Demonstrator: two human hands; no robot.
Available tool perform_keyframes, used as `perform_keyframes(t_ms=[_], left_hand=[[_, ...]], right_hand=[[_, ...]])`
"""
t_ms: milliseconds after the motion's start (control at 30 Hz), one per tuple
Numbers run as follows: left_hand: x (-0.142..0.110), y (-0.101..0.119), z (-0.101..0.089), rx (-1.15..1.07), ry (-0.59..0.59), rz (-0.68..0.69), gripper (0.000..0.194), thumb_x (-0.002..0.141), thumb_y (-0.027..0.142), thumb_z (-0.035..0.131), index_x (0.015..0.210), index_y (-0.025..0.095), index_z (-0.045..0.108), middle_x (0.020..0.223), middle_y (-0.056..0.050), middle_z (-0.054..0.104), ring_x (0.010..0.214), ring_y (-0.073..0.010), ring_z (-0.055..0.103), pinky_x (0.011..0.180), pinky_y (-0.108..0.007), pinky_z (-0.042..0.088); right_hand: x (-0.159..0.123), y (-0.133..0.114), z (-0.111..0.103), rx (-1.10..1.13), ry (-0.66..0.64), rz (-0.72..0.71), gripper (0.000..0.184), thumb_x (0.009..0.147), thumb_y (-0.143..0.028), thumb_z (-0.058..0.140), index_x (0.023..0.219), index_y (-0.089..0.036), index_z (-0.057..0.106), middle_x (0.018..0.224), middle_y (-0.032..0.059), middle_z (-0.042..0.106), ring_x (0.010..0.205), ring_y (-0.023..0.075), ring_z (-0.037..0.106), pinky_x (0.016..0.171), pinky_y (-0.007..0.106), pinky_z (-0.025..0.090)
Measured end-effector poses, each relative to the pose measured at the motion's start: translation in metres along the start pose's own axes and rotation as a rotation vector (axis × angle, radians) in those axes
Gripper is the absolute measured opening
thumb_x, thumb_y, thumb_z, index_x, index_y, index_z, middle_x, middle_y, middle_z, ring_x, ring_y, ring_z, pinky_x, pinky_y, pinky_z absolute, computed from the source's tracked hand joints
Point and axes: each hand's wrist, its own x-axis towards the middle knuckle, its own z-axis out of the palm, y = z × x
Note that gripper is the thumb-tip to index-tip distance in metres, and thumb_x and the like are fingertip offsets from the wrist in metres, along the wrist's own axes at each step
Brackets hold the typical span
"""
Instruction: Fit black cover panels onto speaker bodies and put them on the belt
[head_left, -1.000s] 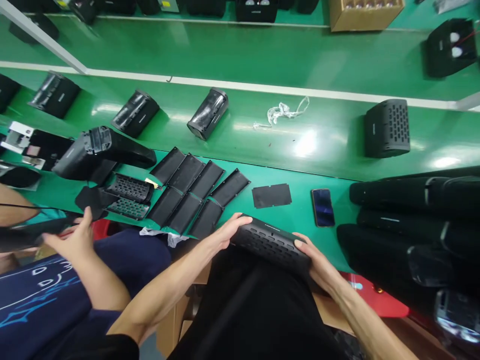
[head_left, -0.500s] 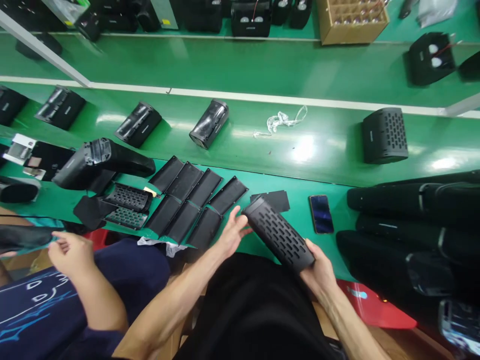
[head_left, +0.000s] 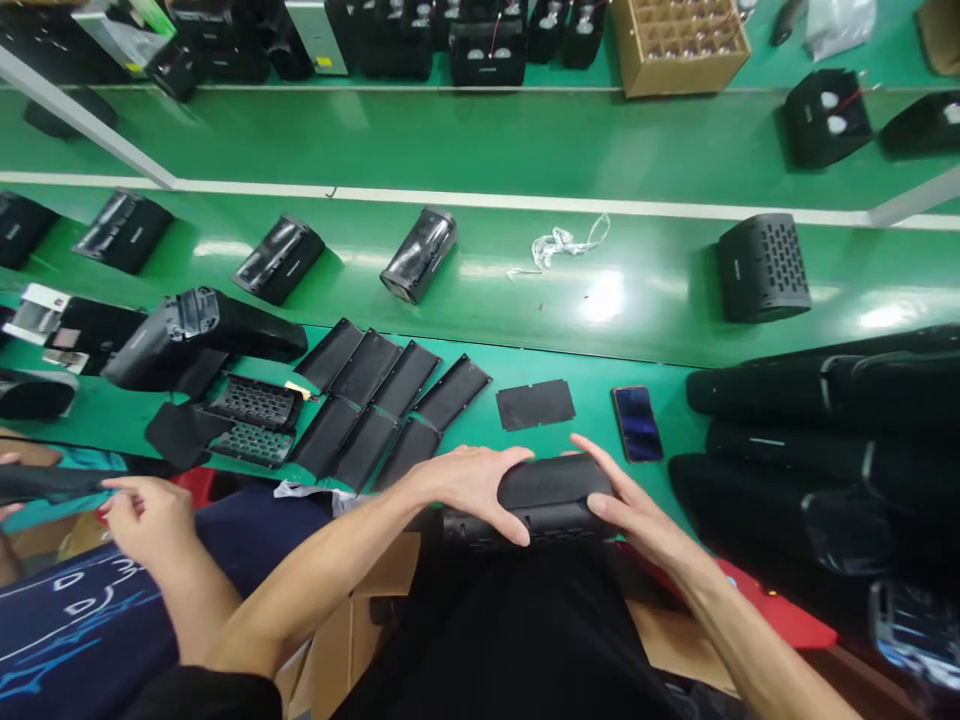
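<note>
Head view: both hands are on a black oblong plastic speaker shell (head_left: 551, 500), held level across the lap at the near edge of the green bench (head_left: 592, 420). Left hand (head_left: 469, 485) lies flat over the top left part, fingers spread. Right hand (head_left: 626, 505) clasps the right end, fingers wrapped over the top edge. Both are closed on the shell with a stretch of it showing between them. The smooth side faces up; a row of slots shows along the lower front edge.

My read: seating or inspection step, with the shell pressed and squared up in the lap. The next move probably needs a firm two-handed grip and a check that both ends sit flush. I cannot tell whether anything is already fitted inside.

Nearby on the bench:
- flat black rectangular sheet (head_left: 535, 404), just beyond the shell, apart from it
- dark smartphone lying face up (head_left: 636, 423), just beside the right hand
- fanned row of black curved plastic panels (head_left: 390, 400), to the left
- black perforated grille pieces (head_left: 255, 415), further left

Finished black grille-fronted speaker (head_left: 763, 266) stands on the shiny green conveyor belt (head_left: 525, 290), well apart. A co-worker's hand (head_left: 142, 510) is at far left, holding something dark, clear of these hands.
</note>
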Motion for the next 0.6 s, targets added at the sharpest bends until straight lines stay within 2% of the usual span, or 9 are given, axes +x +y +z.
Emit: perform_keyframes(t_ms=[33,133,233,300,400,500,600], left_hand=[[-0.003,-0.007,0.003,-0.028,-0.003,-0.038,0.095,0.046,0.052,0.099,0.133,0.033,0.067,0.107,-0.006,0.077,0.104,-0.0391,0.071,0.09,-0.04,0.05],[-0.021,-0.031,0.009,-0.217,0.005,-0.137,0.101,0.058,0.053,0.093,0.147,0.03,0.053,0.133,-0.01,0.067,0.123,-0.0371,0.062,0.097,-0.04,0.048],[-0.039,-0.046,0.022,-0.491,0.076,-0.154,0.097,0.067,0.059,0.085,0.149,0.027,0.044,0.132,-0.009,0.062,0.118,-0.0328,0.06,0.097,-0.04,0.047],[-0.046,-0.047,0.034,-0.583,0.142,-0.128,0.094,0.07,0.059,0.082,0.148,0.027,0.041,0.133,-0.008,0.058,0.115,-0.0312,0.058,0.098,-0.04,0.045],[-0.052,-0.04,0.046,-0.576,0.189,-0.092,0.093,0.071,0.053,0.081,0.15,0.029,0.038,0.146,-0.008,0.048,0.125,-0.0325,0.051,0.105,-0.041,0.039],[-0.054,-0.03,0.047,-0.556,0.205,-0.078,0.09,0.072,0.051,0.079,0.148,0.029,0.039,0.147,-0.008,0.047,0.124,-0.0325,0.05,0.105,-0.041,0.038],[-0.056,-0.026,0.048,-0.54,0.212,-0.073,0.082,0.07,0.051,0.079,0.142,0.027,0.046,0.13,-0.006,0.055,0.109,-0.0284,0.053,0.095,-0.037,0.041]], right_hand=[[-0.005,0.004,0.003,0.004,-0.012,0.039,0.092,0.082,-0.067,0.073,0.16,-0.03,0.039,0.157,0.0099,0.052,0.14,0.0348,0.053,0.113,0.045,0.044],[-0.02,0.021,0.01,0.111,0.089,0.089,0.091,0.082,-0.069,0.07,0.157,-0.029,0.037,0.146,0.0113,0.061,0.124,0.035,0.065,0.104,0.044,0.05],[-0.032,0.032,0.013,0.208,0.153,0.143,0.09,0.082,-0.069,0.068,0.157,-0.03,0.034,0.147,0.0129,0.06,0.12,0.036,0.067,0.099,0.045,0.053],[-0.038,0.034,0.013,0.152,0.15,0.112,0.09,0.083,-0.068,0.069,0.157,-0.032,0.034,0.157,0.0125,0.051,0.133,0.0373,0.059,0.107,0.047,0.048],[-0.044,0.036,0.013,-0.031,0.166,-0.009,0.096,0.081,-0.065,0.075,0.161,-0.034,0.03,0.169,0.0104,0.035,0.149,0.0371,0.04,0.119,0.048,0.035],[-0.048,0.04,0.018,-0.12,0.231,-0.07,0.096,0.082,-0.062,0.076,0.161,-0.031,0.031,0.164,0.0135,0.039,0.147,0.0386,0.042,0.117,0.049,0.037],[-0.052,0.043,0.025,-0.107,0.292,-0.083,0.088,0.081,-0.058,0.077,0.155,-0.03,0.039,0.157,0.0131,0.047,0.14,0.0385,0.048,0.114,0.047,0.04]])
